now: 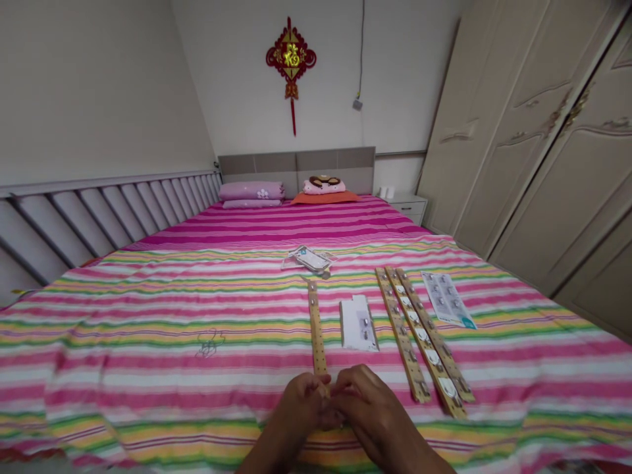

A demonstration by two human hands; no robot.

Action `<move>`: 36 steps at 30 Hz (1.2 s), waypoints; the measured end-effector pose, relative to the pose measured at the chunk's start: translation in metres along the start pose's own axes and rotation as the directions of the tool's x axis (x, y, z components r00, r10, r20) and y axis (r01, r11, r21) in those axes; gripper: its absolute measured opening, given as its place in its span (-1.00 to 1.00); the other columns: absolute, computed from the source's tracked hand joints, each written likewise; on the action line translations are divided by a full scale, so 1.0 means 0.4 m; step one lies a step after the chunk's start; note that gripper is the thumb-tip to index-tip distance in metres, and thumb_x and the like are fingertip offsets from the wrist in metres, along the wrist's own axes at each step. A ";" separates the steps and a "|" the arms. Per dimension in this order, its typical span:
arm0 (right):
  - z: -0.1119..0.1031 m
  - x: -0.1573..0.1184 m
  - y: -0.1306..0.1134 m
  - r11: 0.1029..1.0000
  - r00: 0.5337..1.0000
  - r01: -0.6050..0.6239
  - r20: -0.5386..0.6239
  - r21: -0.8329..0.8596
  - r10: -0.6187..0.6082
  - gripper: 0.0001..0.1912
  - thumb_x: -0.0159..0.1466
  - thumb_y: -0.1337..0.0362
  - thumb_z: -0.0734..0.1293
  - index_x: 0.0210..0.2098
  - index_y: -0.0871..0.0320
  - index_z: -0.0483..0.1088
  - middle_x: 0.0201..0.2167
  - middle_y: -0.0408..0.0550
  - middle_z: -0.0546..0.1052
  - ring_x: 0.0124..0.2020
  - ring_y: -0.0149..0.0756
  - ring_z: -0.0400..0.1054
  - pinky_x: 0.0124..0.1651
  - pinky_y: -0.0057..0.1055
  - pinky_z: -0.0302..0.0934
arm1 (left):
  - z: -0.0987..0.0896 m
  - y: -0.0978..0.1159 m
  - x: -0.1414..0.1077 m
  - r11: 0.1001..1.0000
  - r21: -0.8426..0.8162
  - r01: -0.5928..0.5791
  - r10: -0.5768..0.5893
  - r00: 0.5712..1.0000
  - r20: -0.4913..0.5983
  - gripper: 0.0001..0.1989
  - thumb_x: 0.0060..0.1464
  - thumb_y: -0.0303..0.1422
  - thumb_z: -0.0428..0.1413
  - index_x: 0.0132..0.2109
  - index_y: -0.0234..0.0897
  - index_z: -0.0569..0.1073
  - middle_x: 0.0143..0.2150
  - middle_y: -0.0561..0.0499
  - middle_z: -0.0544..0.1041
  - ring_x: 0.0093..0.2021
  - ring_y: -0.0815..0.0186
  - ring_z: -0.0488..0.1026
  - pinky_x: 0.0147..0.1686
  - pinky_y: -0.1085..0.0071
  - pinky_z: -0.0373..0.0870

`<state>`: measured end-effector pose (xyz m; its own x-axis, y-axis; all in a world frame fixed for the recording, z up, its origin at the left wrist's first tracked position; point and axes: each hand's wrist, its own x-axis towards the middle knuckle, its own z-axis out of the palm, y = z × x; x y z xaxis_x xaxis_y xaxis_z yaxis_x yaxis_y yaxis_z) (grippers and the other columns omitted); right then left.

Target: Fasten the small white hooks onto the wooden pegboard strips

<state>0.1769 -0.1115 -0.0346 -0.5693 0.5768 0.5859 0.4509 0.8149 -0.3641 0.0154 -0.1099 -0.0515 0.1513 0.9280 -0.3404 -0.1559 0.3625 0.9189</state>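
Left hand (301, 403) and right hand (370, 405) meet at the near end of the strip (317, 332), fingers bent inward; what they grip cannot be told. Card (353, 322) lies just right; sheet (148, 368) spreads wide leftward, toward the railing (99, 183).

A single head-worn view looks forward and down along a striped bed (162, 388) toward its far headboard (257, 164), with the left hand (302, 401) and right hand (371, 409) close, at bottom centre.

Left hand (302, 403), right hand (369, 403) at near end of tan strip (316, 329); card (354, 322) to right, then 3 more strips (422, 336).
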 end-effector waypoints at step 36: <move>-0.003 0.130 0.087 0.695 0.900 -0.314 -0.030 0.647 0.435 -0.90 0.16 0.27 0.35 -0.42 0.09 0.53 -0.43 -0.07 0.47 -0.35 -0.29 0.39 -0.31 -0.39 0.31 | -0.267 0.057 0.259 0.955 0.207 -0.212 0.288 0.831 -0.477 -0.75 -0.23 -0.32 0.18 -0.33 -0.35 0.43 -0.48 0.00 0.51 -0.50 0.30 0.43 -0.59 0.50 0.17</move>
<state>0.1636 -0.0531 -0.0159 -0.2956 0.8718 0.3905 0.0471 0.4216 -0.9056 -0.0768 0.0036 -0.0873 -0.3846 0.9161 -0.1134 0.0208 0.1315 0.9911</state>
